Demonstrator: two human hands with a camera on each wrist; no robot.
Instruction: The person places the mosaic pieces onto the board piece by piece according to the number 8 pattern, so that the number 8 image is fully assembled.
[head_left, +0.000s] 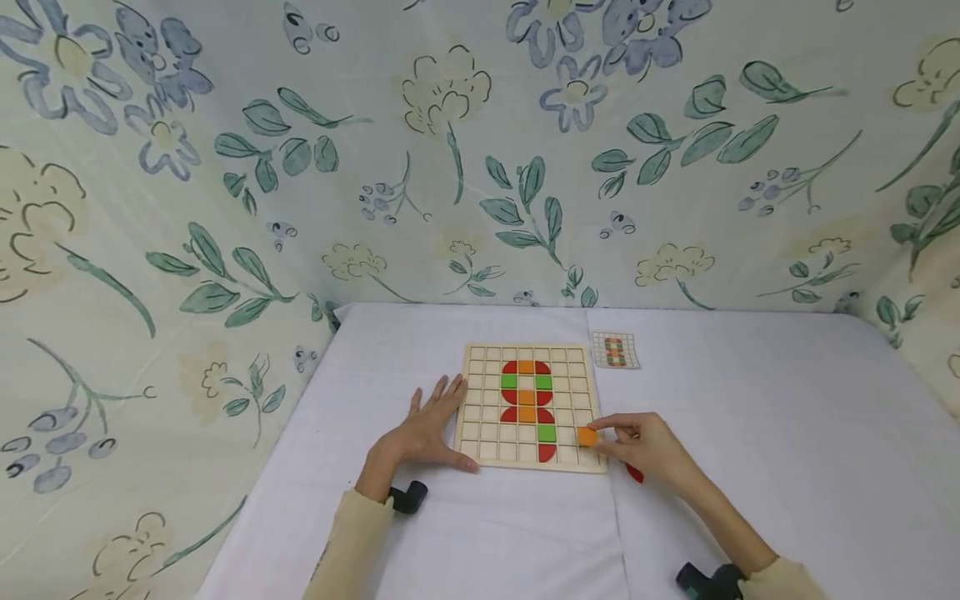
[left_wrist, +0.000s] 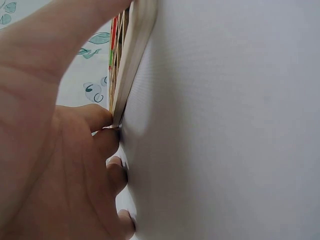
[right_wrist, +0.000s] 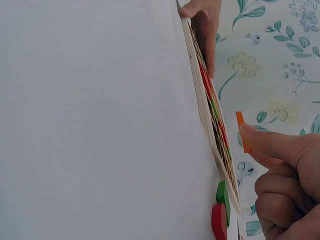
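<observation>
A wooden grid board (head_left: 525,468) lies on the white cloth, with red, green and orange tiles set in its middle columns. My left hand (head_left: 427,429) rests at the board's left side, fingers spread, thumb by the near left corner. In the left wrist view the fingertips touch the cloth beside the board's edge. Between thumb and fingertips, my right hand (head_left: 648,446) pinches an orange square tile (head_left: 587,437) over the board's near right part. The right wrist view shows this tile edge-on, apart from the board.
A small pattern card (head_left: 615,350) lies beyond the board's right corner. Beneath the right hand is a loose red tile (head_left: 634,473); the right wrist view also shows a green tile (right_wrist: 223,195) beside it. A flowered cloth (head_left: 450,167) hangs behind the table.
</observation>
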